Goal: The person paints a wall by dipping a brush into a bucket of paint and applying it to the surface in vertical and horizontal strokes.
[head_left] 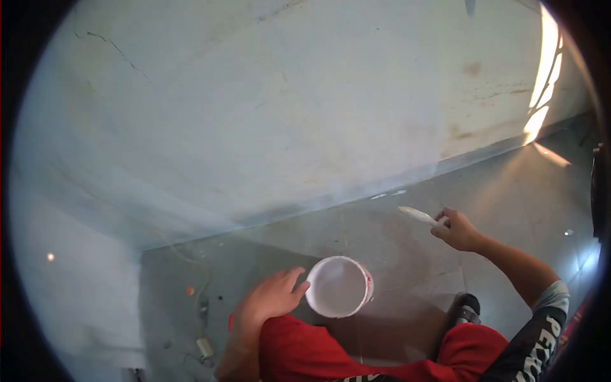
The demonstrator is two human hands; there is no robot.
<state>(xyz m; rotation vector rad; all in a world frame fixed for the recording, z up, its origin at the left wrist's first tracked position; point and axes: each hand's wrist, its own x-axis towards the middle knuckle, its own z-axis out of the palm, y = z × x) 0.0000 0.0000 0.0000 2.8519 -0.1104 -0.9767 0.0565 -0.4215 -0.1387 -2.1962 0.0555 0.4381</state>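
Note:
My right hand (pixel 454 230) is closed around the handle end of a paintbrush (pixel 417 215). The brush's pale, tapered head points left toward the foot of the wall, over the grey floor. In front of my knees stands a white bucket (pixel 310 303) with red marks on its right side and a pale inside. My left hand (pixel 278 294) is empty, its fingers apart and the thumb tip right at the bucket's left rim.
A pale wall (pixel 286 127) with cracks and brown stains rises ahead. White spots (pixel 388 194) lie along its base. On the floor (pixel 394 267) at left are a thin cord (pixel 198 294) and small scattered items. My sandalled foot (pixel 468 307) is right of the bucket.

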